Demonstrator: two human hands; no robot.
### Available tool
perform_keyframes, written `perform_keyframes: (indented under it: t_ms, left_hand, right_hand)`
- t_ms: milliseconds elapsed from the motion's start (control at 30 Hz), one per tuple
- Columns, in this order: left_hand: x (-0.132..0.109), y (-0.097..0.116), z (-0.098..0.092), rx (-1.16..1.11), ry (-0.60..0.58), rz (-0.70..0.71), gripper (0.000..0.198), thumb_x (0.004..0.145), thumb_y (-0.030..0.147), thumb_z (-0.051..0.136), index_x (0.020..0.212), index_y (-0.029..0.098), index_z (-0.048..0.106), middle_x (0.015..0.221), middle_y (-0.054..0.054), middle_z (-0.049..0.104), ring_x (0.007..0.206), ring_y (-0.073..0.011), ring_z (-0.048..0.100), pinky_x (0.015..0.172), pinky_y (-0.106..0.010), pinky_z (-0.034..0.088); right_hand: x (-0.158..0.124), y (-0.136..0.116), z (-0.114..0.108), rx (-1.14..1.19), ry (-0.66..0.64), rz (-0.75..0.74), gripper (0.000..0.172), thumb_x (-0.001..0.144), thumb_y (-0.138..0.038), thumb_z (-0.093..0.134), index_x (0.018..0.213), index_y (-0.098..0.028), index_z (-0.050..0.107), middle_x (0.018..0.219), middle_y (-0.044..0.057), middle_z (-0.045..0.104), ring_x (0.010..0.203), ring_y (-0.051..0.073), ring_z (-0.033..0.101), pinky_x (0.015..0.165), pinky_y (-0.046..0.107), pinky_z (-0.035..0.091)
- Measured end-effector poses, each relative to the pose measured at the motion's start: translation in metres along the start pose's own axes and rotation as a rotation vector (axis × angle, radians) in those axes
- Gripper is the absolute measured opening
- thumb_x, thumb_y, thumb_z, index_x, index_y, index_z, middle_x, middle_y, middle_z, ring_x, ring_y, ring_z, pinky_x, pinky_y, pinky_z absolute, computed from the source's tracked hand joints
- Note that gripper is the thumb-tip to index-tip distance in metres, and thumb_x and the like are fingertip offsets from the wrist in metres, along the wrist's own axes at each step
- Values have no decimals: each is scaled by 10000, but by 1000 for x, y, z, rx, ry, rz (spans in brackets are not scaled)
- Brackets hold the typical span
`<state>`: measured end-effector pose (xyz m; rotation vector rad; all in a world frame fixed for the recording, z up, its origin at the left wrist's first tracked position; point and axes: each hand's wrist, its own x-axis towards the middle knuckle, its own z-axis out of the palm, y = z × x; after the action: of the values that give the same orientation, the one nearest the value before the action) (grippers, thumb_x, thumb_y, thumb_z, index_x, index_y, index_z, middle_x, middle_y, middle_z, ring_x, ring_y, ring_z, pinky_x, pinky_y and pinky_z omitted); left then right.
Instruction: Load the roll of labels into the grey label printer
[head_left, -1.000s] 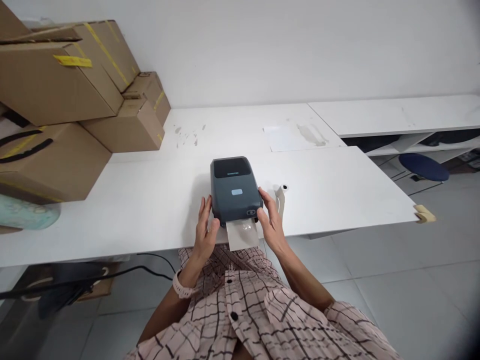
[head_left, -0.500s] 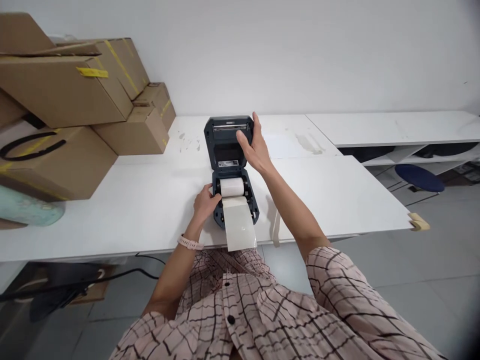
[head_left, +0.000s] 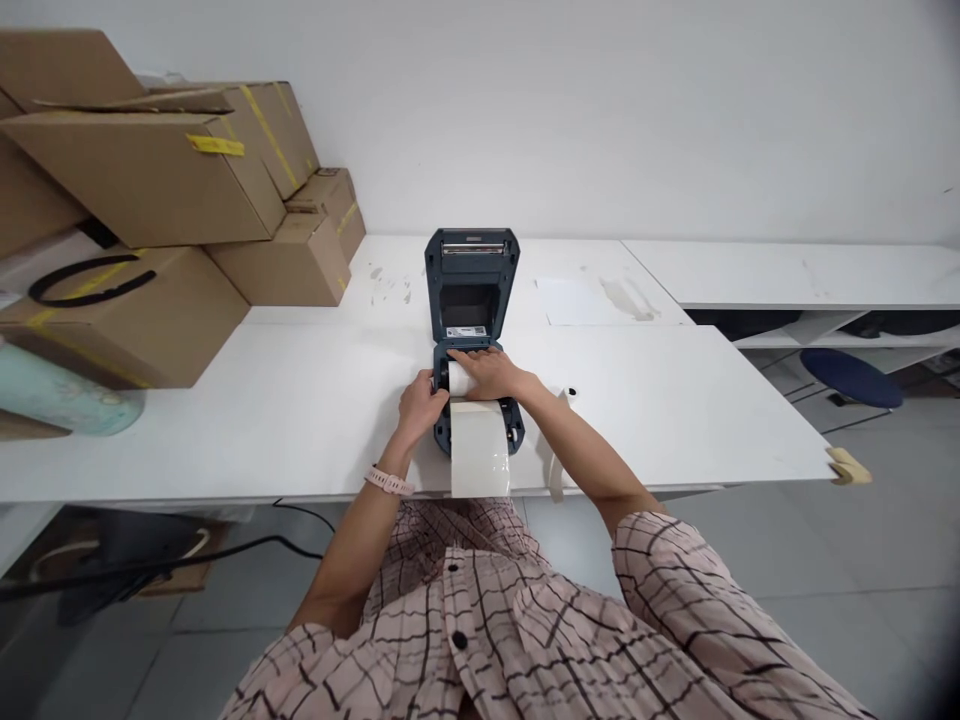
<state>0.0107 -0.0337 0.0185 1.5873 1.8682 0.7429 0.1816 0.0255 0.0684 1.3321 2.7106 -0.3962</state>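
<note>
A dark label printer stands near the front edge of the white table, its lid tipped back. Inside the base lies a white label roll, partly covered by my right hand. From it a pale label strip runs forward and hangs past the table edge. My left hand grips the left side of the base, thumb over the rim. My right hand lies across the roll, fingers stretched to the left and touching it.
Cardboard boxes are stacked at the left, with a mint-green bottle before them. A small white roll with a trailing strip lies beside my right forearm. Tan padding covers the table's right corner. A blue stool stands beyond.
My right hand has left the lid and come down onto the label roll. The lid stays up by itself. My left hand remains at the base's left side; the view has shifted slightly.
</note>
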Motion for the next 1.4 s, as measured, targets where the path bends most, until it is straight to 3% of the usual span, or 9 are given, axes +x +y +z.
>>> perform_keyframes:
  t_ms: [133,333,467,633,867,967,1100,1267,1400]
  left_hand:
    - [0,-3,1,-24,6,3,469,846,209,556,1309,155,608,954,-73,730,856,-241,670,704,-305,434]
    - [3,-7,3,-49,10,4,495,829,215,575,1318,148,618,879,-57,701,822,-242,662,685,-307,419]
    - [1,-9,4,-77,13,13,502,844,229,542,1335,148,610,825,-35,661,776,-229,625,666,-307,395]
    - [0,-9,4,-114,19,23,512,829,226,539,1327,137,618,785,-17,624,734,-210,586,661,-304,385]
    - [2,-13,7,-159,34,36,533,807,219,553,1327,131,625,733,6,574,700,-192,549,670,-295,394]
    - [3,-14,7,-176,36,36,549,797,218,552,1332,117,621,724,10,558,684,-186,533,654,-295,378]
    - [2,-14,8,-201,43,34,561,795,211,547,1341,108,618,720,11,548,686,-183,533,650,-291,386]
    - [1,-15,8,-262,7,23,578,810,234,563,1376,124,600,757,-3,587,690,-186,551,648,-292,407]
    - [1,-16,9,-298,11,20,574,803,227,568,1368,128,605,804,-19,619,712,-186,563,659,-292,417]
  right_hand:
    - [-1,11,-3,106,6,-52,1069,773,-340,808,1661,-183,233,1465,225,608,1280,410,630,1055,523,494]
    - [-75,45,-39,652,220,-352,1117,775,-405,837,1672,-285,181,1591,136,486,1361,343,571,1110,494,502]
    - [-105,79,-41,692,467,-168,1098,723,-392,878,1644,-280,291,1682,112,362,1501,369,423,1228,496,389]
    - [-78,123,5,869,596,114,1069,675,-391,865,1594,-171,368,1540,198,529,1273,354,619,1086,473,522]
    - [-56,148,52,951,498,209,974,689,-335,800,1557,-133,407,1472,214,593,1213,316,657,1040,472,550]
    - [-84,162,57,1077,472,170,930,750,-388,784,1576,-211,398,1543,186,564,1352,302,609,1119,475,504]
    - [-136,172,78,1278,596,157,757,798,-459,753,1495,-285,513,1575,159,553,1464,297,533,1209,493,420]
    - [-161,142,104,1182,443,201,685,781,-535,798,1388,-282,609,1494,151,623,1373,310,600,1076,457,528]
    - [-160,112,74,1108,263,26,620,832,-625,744,1283,-207,670,1192,133,749,1064,284,713,894,424,581]
